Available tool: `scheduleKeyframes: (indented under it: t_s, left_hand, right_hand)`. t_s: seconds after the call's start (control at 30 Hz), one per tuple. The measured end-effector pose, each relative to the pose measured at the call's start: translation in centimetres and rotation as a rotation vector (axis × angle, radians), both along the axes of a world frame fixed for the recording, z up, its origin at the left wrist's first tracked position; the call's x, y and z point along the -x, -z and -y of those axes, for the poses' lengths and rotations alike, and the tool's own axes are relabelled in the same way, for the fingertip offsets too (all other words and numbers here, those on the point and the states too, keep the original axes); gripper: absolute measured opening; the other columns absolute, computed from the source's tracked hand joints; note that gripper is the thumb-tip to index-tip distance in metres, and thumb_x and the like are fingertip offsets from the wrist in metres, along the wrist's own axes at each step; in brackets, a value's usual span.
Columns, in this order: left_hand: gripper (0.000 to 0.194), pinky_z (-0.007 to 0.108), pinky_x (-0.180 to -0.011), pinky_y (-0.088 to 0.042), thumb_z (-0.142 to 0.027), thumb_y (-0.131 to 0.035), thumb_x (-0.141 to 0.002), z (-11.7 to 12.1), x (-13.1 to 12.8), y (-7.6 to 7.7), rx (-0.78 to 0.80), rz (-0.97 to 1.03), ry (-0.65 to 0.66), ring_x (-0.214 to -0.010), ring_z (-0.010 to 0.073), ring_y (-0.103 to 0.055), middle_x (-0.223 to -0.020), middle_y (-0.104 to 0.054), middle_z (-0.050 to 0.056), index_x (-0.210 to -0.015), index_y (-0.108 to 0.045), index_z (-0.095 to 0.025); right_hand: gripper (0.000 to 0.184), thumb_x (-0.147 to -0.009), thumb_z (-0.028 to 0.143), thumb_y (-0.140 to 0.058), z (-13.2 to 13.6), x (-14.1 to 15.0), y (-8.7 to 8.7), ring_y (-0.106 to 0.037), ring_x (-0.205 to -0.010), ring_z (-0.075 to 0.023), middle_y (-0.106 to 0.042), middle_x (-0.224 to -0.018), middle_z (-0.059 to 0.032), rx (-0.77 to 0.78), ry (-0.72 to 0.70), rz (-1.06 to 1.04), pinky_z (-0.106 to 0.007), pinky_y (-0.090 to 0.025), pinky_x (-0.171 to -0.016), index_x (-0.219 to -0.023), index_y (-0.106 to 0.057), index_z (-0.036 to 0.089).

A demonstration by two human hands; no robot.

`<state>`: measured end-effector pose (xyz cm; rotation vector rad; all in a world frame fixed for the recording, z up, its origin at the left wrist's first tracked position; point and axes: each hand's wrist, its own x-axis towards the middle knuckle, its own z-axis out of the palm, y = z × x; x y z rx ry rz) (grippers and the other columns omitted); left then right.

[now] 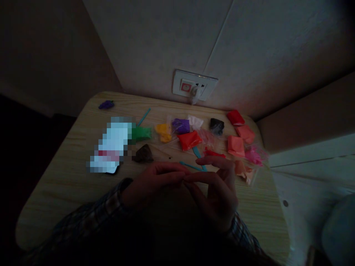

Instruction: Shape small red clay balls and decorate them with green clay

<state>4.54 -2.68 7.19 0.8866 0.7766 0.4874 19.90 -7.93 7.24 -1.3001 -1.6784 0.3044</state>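
Observation:
Over the near middle of the table, the fingertips of my left hand (pixel 159 181) and my right hand (pixel 220 188) meet. The left fingers are pressed together. My right thumb and a finger close in a pinch against the left fingertips, while its index finger stretches out above. Whatever lies between them is hidden or too small to make out in the dim light. Just beyond the hands lie thin blue modelling tools (pixel 191 166) and a red piece (pixel 214 152) that looks like clay. A dark brown packet (pixel 144 153) rests beyond my left wrist.
A lit phone (pixel 112 146), its screen blurred out, lies on the wooden table (pixel 66 159). Small packets spread across the back, including green (pixel 142 133), purple (pixel 181 126), red (pixel 189 140) and black (pixel 216 126). A purple shape (pixel 106 105) sits far left. A wall socket (pixel 194 85) is behind.

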Motion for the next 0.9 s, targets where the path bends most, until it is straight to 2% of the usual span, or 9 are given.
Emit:
scheduleKeyframes:
  t_s: [0.27,0.37,0.53,0.77,0.9]
  left_hand:
    - [0.013,0.029,-0.066,-0.050,-0.024,-0.060,-0.076,0.01,0.07,0.18,-0.007,0.010,-0.016,-0.075,0.0171,-0.063,-0.086,-0.070,0.005,-0.079,-0.071,-0.018]
    - [0.013,0.029,-0.066,-0.050,-0.025,-0.061,-0.074,-0.07,0.05,0.09,-0.004,-0.007,-0.017,-0.074,0.0173,-0.062,-0.080,-0.069,0.004,-0.078,-0.071,-0.018]
    - [0.010,0.024,-0.058,-0.044,-0.028,-0.068,-0.070,-0.15,0.10,0.24,0.021,0.019,-0.065,-0.062,0.0116,-0.054,-0.069,-0.062,-0.001,-0.073,-0.069,-0.019]
    - [0.012,0.026,-0.065,-0.043,-0.024,-0.073,-0.062,-0.23,0.05,0.06,0.061,-0.005,-0.047,-0.069,0.0136,-0.055,-0.074,-0.063,-0.001,-0.066,-0.064,-0.018]
    - [0.011,0.026,-0.067,-0.042,-0.021,-0.073,-0.062,-0.33,0.07,-0.14,0.078,0.027,-0.030,-0.070,0.0129,-0.055,-0.073,-0.062,-0.002,-0.065,-0.062,-0.018]
  right_hand:
    - [0.014,-0.080,0.015,-0.063,0.05,0.04,0.27,-0.053,-0.095,-0.0213,-0.052,-0.101,-0.0021,-0.009,0.024,0.013,-0.040,-0.044,-0.079,-0.087,-0.061,0.027]
    - [0.012,-0.081,0.016,-0.062,0.02,-0.01,0.31,-0.054,-0.094,-0.0214,-0.054,-0.099,-0.0021,-0.008,0.023,0.006,-0.040,-0.044,-0.078,-0.086,-0.061,0.027]
    - [0.012,-0.082,0.016,-0.061,-0.10,-0.14,0.26,-0.052,-0.097,-0.0208,-0.052,-0.101,-0.0026,0.003,0.037,-0.020,-0.040,-0.045,-0.079,-0.088,-0.062,0.027]
    - [0.013,-0.082,0.015,-0.060,-0.03,-0.24,0.07,-0.052,-0.096,-0.0210,-0.052,-0.100,-0.0029,0.006,0.031,0.018,-0.039,-0.045,-0.077,-0.088,-0.062,0.027]
    - [0.014,-0.082,0.013,-0.060,0.06,-0.24,0.03,-0.052,-0.097,-0.0203,-0.051,-0.101,-0.0027,0.017,0.017,0.012,-0.038,-0.045,-0.078,-0.089,-0.063,0.026]
